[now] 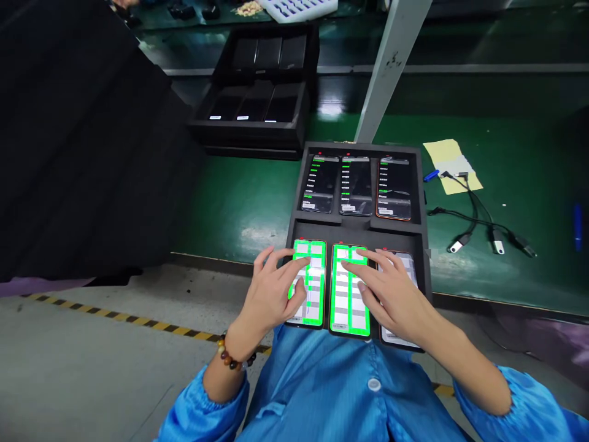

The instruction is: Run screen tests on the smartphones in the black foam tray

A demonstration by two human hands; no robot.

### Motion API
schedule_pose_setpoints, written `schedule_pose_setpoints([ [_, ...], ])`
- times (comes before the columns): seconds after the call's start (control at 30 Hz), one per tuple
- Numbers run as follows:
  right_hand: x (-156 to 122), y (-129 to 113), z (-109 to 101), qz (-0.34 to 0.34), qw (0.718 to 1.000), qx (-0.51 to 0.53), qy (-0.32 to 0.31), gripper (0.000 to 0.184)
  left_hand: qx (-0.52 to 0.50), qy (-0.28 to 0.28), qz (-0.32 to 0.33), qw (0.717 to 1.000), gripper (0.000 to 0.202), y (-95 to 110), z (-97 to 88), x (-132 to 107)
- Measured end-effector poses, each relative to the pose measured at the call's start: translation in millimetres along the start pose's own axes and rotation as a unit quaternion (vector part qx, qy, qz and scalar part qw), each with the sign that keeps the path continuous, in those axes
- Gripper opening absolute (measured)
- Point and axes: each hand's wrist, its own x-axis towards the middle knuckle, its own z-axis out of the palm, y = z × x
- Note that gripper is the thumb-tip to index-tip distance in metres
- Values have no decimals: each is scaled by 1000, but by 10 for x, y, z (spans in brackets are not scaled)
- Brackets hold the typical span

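A black tray (pixel 359 230) with two rows of three phones rests at the bench's near edge, over my lap. My left hand (pixel 271 294) lies spread on the near left phone (pixel 313 258), whose screen shows a green grid, fingertips touching the glass. My right hand (pixel 391 291) is spread across the near middle phone (pixel 350 307), also with a green grid, and covers much of the near right phone (pixel 407 264). Both hands hold nothing. The three far phones (pixel 355 184) show dark screens with green text lines.
A stack of black trays (pixel 257 104) with dark phones stands further back on the green bench. Cables with plugs (pixel 478 230) and a yellow paper (pixel 451 164) lie to the right. A white post (pixel 391 67) rises behind the tray. A dark cloth (pixel 78 141) covers the left.
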Motion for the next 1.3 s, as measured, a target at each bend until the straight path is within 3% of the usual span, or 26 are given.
schedule_pose_setpoints([
  [0.13,-116,42,-57,19,1000,-10,16,51,-44,-28,28,998,44,32,13,57],
  [0.27,-61,-78,-4,1,1000,23,-10,51,-61,-45,49,996,46,-29,-51,8],
  [0.5,80,-216,110,-35,998,37,-32,58,19,8,-1,1000,45,-88,-184,-177],
  [0.7,-233,-25,-40,13,1000,12,-6,57,2,23,23,999,41,-35,-127,-119],
  [0.93,-468,3,-139,56,998,-16,-5,61,-73,-22,81,994,44,102,46,90],
  [1.07,-379,-85,-61,41,999,0,-3,60,-67,-15,73,995,43,48,-10,35],
  [1.3,-115,-267,107,-25,998,60,-25,58,6,36,30,999,40,-83,-197,-272],
])
